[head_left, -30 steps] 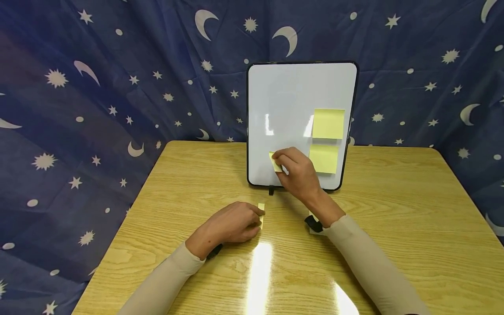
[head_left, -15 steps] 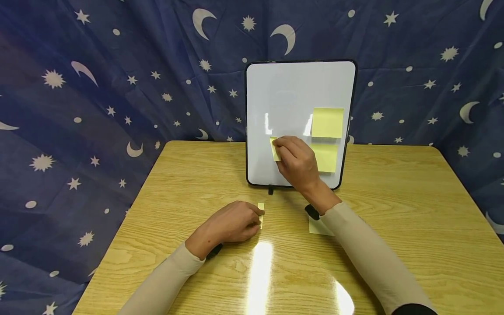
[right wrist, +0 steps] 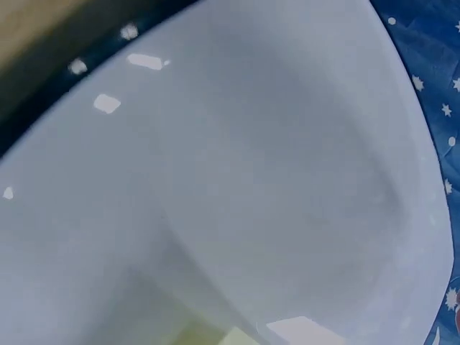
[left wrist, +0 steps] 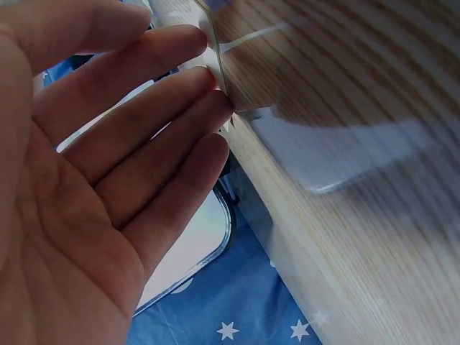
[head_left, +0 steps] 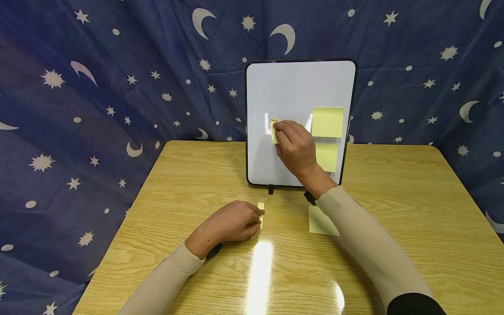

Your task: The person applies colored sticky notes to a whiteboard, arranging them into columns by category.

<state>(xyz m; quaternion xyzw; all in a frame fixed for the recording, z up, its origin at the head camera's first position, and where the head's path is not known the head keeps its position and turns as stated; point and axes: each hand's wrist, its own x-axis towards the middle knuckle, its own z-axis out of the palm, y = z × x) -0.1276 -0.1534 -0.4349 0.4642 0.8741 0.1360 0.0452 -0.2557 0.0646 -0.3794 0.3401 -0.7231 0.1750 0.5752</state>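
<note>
Far left, a starry blue curtain [head_left: 130, 109] hangs beside the wooden table [head_left: 177, 183]. Here's the left hand [head_left: 232, 223], low over the wood, fingers loosely extended, almost straight, tips at a yellow paper [head_left: 261, 205] the hand partly covers. Up at the whiteboard [head_left: 299, 85], the right hand [head_left: 296, 151] has thumb and fingers closed in a pinch on a yellow note [head_left: 274, 133], in front of the board's left half; whether it touches, one can't tell. A pale sheet [head_left: 320, 222] lies by the right sleeve [head_left: 354, 227]; above, an upper note [head_left: 327, 122] and a lower note [head_left: 327, 157], partly covered, are on the board.
</note>
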